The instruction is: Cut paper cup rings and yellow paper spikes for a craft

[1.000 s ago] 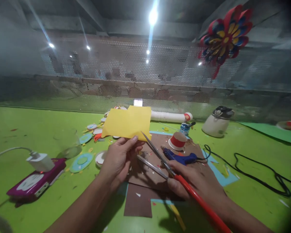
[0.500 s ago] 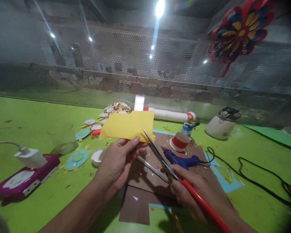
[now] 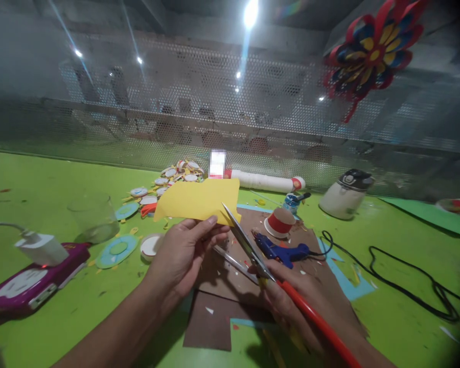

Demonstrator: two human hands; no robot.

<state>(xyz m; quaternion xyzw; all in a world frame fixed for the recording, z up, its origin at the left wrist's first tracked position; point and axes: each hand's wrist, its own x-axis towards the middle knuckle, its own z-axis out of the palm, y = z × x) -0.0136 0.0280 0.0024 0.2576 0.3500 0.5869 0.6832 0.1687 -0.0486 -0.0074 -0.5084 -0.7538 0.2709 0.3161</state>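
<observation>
A sheet of yellow paper is pinched at its lower edge by my left hand, thumb on top. My right hand is closed around red-handled scissors. Their pointed blades lie over the paper's lower right corner, looking nearly closed. A narrow yellow strip hangs below my right hand, partly hidden and blurred. Under both hands lies a brown board dotted with paper scraps. On it, right of the scissors, are a blue glue gun and a red-banded paper cup turned upside down.
Left are a purple power strip with a white plug, a clear cup and a blue disc. Behind lie a pile of paper discs and a white roll. A black cord runs right.
The whole view has shifted slightly, moving the table things a little left. The scissors and paper keep nearly the same position relative to each other; both hands keep their hold.
</observation>
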